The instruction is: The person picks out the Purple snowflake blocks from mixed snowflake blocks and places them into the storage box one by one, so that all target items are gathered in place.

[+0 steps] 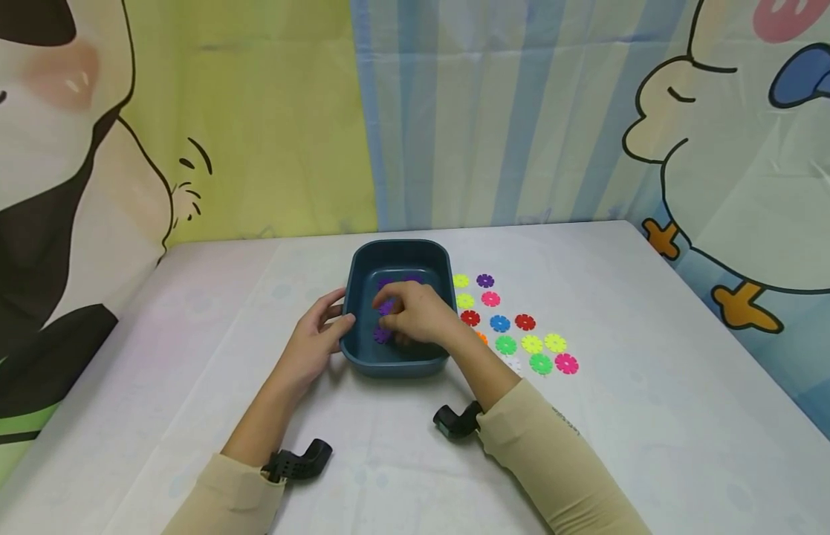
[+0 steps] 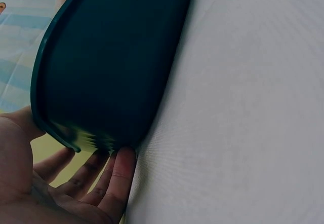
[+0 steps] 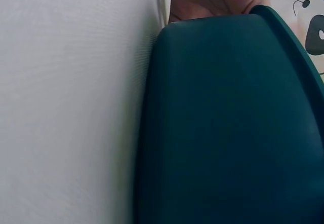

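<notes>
A dark teal plastic bin (image 1: 396,369) stands on the table. My left hand (image 1: 316,332) holds its left side, thumb at the rim; in the left wrist view the fingers (image 2: 121,176) lie along the outer wall. Over the bin's inside hangs my right hand (image 1: 417,316), index finger and thumb bent toward each other. Purple flower-shaped plastic discs (image 1: 382,336) lie in the bin, and one purple disc (image 1: 386,306) shows between that thumb and finger. Whether it is pinched or lies behind them I cannot tell. The bin's wall (image 3: 228,117) hides the right hand in the right wrist view.
Right of the bin, several flower-shaped discs lie on the white tablecloth (image 1: 655,416), among them a pink disc (image 1: 566,363), a blue disc (image 1: 500,323) and a purple disc (image 1: 485,280). The right forearm partly covers an orange disc (image 1: 481,337) and a white disc (image 1: 514,364). Printed curtains (image 1: 455,111) hang behind.
</notes>
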`<state>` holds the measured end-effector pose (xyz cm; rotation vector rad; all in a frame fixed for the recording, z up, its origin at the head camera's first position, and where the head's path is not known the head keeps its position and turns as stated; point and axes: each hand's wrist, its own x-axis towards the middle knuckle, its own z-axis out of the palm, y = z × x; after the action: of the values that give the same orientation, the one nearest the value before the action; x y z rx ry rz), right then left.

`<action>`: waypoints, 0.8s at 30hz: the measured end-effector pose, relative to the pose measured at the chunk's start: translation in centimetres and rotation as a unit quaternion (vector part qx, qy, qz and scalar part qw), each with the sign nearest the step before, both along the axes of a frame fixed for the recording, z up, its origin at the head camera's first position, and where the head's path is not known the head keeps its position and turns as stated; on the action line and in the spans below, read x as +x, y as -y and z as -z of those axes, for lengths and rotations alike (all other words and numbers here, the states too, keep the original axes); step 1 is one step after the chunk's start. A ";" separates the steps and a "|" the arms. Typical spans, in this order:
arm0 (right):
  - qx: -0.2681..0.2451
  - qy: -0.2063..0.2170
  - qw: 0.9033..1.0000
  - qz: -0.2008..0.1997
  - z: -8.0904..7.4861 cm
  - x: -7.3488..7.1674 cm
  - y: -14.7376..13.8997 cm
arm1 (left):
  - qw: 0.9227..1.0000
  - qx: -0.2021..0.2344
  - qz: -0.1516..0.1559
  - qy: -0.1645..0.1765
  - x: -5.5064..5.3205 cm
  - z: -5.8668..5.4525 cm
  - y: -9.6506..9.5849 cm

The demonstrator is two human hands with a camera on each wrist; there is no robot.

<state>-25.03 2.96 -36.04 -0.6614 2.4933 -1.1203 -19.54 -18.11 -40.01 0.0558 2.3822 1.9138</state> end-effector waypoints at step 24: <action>-0.150 0.035 0.988 -0.005 -1.9 0.3 -2.0 | 1.000 -0.007 -0.005 0.011 0.1 -0.2 -0.1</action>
<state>-24.73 4.92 -34.13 -0.6996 2.2813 -1.5053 -19.45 -18.04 -39.81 0.0230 2.3859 1.8918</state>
